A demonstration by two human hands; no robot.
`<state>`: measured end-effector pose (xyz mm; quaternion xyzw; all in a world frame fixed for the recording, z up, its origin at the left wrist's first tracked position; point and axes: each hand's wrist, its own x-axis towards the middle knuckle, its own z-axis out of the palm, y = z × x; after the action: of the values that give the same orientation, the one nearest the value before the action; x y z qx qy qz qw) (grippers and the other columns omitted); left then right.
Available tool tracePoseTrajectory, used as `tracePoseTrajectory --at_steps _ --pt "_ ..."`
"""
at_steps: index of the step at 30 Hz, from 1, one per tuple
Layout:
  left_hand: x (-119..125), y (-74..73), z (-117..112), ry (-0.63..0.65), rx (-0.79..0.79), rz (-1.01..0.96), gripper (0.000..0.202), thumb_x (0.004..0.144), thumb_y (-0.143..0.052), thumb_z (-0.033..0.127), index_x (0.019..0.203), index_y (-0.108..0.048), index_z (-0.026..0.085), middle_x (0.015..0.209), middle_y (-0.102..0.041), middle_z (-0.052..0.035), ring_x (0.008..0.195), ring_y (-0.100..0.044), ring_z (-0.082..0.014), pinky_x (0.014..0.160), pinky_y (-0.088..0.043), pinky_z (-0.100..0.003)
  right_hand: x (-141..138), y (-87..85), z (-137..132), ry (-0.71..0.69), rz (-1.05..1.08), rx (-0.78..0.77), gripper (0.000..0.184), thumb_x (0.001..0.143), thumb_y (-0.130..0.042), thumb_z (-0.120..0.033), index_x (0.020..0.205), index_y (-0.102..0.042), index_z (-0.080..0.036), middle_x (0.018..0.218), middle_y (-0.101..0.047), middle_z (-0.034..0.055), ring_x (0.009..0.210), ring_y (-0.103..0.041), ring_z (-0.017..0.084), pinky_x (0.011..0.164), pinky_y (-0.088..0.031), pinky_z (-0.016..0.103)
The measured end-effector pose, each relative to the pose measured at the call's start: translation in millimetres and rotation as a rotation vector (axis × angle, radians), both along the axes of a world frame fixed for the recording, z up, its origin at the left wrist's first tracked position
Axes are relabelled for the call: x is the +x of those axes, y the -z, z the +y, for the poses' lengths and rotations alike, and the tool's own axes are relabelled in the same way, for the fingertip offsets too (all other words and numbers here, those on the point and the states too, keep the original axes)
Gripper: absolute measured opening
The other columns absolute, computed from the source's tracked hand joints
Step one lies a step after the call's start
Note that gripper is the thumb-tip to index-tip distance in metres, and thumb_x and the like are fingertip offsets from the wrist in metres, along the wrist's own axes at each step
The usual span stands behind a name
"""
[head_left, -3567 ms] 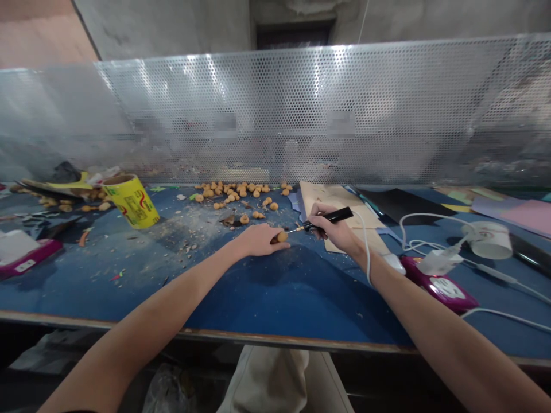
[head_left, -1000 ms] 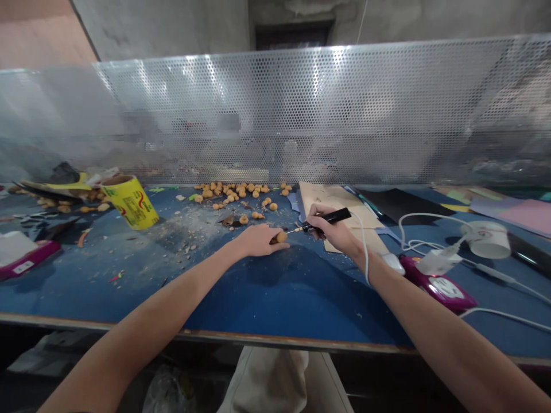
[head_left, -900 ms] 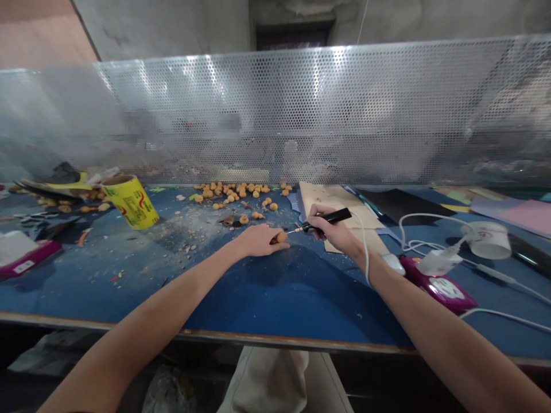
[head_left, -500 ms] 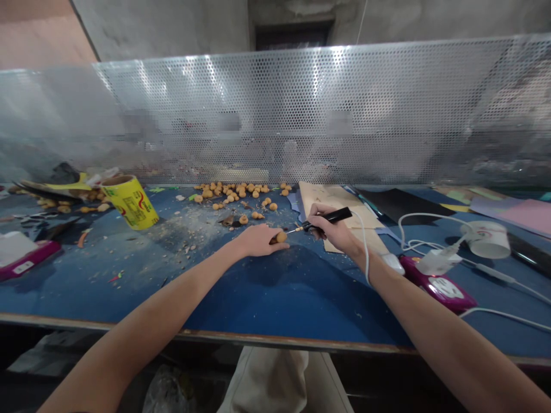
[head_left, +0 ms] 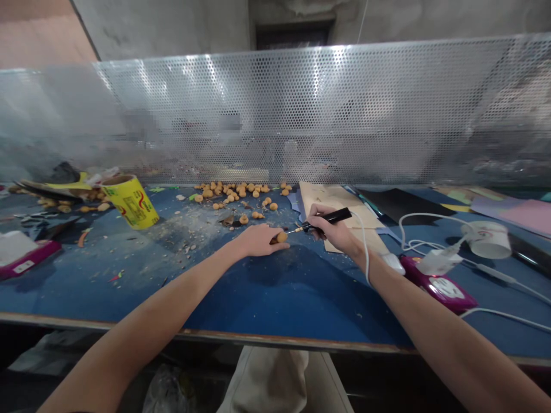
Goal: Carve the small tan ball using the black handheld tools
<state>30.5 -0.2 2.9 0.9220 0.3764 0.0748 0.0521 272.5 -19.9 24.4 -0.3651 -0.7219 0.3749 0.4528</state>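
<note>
Far left, a yellow printed tape roll stood tilted on the blue work mat, beyond scattered tan rounded beads. The left hand lay curled, pinching one small bead against the mat, while the right hand closed firmly around a black engraving pen, its metal tip at the bead. A slip on so small a bead could have jabbed the left fingers; a snag on the white cable trailing right could have jerked the pen.
</note>
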Motion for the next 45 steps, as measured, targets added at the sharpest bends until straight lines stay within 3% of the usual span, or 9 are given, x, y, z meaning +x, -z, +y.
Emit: tracePoseTrajectory --at_steps 5,8,12,18,23,27,31,34,45 --pt "-1 -0.1 1 0.003 -0.006 -0.005 0.055 0.097 -0.035 0.072 0.089 -0.054 0.022 0.072 -0.061 -0.004 0.059 -0.05 -0.0174 0.055 -0.032 -0.029 3 -1.4 2 0.023 -0.027 0.013 0.024 0.09 -0.062 -0.031 0.071 -0.05 -0.022 0.048 -0.052 -0.0043 0.041 -0.044 0.01 0.042 -0.029 0.025" --pt "-1 1.2 1 -0.014 0.003 -0.002 0.056 0.097 -0.035 0.072 0.088 -0.055 0.021 0.074 -0.063 -0.0059 0.063 -0.054 -0.0195 0.056 -0.033 -0.03 6 -0.1 9 0.217 0.009 0.099 0.023 0.09 -0.063 -0.035 0.074 -0.053 -0.022 0.052 -0.055 -0.0026 0.044 -0.046 0.011 0.044 -0.034 0.026" --pt "-1 1.3 1 -0.027 -0.018 -0.012 0.055 0.096 -0.037 0.072 0.088 -0.056 0.02 0.076 -0.064 -0.0071 0.064 -0.055 -0.0199 0.056 -0.035 -0.03 21 6.1 27 0.385 0.066 0.29 0.033 0.09 -0.065 -0.043 0.115 -0.062 -0.022 0.087 -0.067 0.0044 0.065 -0.063 0.017 0.053 -0.049 0.029" --pt "-1 -0.4 0 -0.018 -0.041 -0.04 0.051 0.096 -0.039 0.069 0.086 -0.053 0.021 0.072 -0.061 -0.0052 0.059 -0.05 -0.0176 0.054 -0.031 -0.03 56 15.4 51 0.565 -0.258 0.409 0.038 0.079 -0.051 -0.014 0.115 -0.058 -0.024 0.107 -0.067 0.0104 0.104 -0.065 0.029 0.084 -0.053 0.042" --pt "-2 -0.1 0 -0.017 -0.066 -0.054 0.052 0.096 -0.039 0.07 0.086 -0.055 0.021 0.072 -0.06 -0.0052 0.058 -0.05 -0.0167 0.054 -0.032 -0.03 56 15.4 49 0.47 -0.527 0.424 0.053 0.071 -0.055 -0.013 0.123 -0.058 -0.022 0.122 -0.066 0.0125 0.116 -0.054 0.036 0.102 -0.045 0.053" --pt "-2 1.3 1 -0.017 -0.062 -0.059 0.054 0.096 -0.038 0.071 0.09 -0.057 0.02 0.073 -0.062 -0.0056 0.061 -0.052 -0.0178 0.056 -0.034 -0.029 45 16.2 43 0.414 -0.558 0.389 0.056 0.081 -0.059 -0.022 0.137 -0.056 -0.024 0.131 -0.065 0.0115 0.118 -0.054 0.038 0.103 -0.043 0.056" --pt "-3 2.2 2 -0.019 -0.07 -0.065 0.055 0.096 -0.039 0.071 0.091 -0.058 0.02 0.074 -0.063 -0.0058 0.062 -0.054 -0.0179 0.058 -0.035 -0.029 38 23.1 46 0.462 -0.43 0.345 0.037 0.094 -0.054 -0.034 0.129 -0.062 -0.024 0.112 -0.071 0.0107 0.099 -0.064 0.031 0.092 -0.05 0.049" --pt "-3 1.6 1 -0.015 -0.078 -0.08 0.055 0.096 -0.038 0.071 0.089 -0.058 0.02 0.074 -0.063 -0.0053 0.061 -0.053 -0.0172 0.057 -0.034 -0.029 35 29.6 51 0.421 -0.371 0.25 0.033 0.095 -0.049 -0.026 0.124 -0.065 -0.022 0.094 -0.071 0.0083 0.086 -0.067 0.025 0.082 -0.052 0.04" --pt "-3 0.4 0 -0.017 -0.106 -0.093 0.054 0.095 -0.038 0.072 0.087 -0.055 0.021 0.07 -0.059 -0.0039 0.056 -0.049 -0.0165 0.054 -0.032 -0.03 30 34.3 52 0.344 -0.426 0.234 0.034 0.094 -0.049 -0.017 0.116 -0.075 -0.019 0.095 -0.067 0.0104 0.08 -0.065 0.021 0.083 -0.051 0.035"
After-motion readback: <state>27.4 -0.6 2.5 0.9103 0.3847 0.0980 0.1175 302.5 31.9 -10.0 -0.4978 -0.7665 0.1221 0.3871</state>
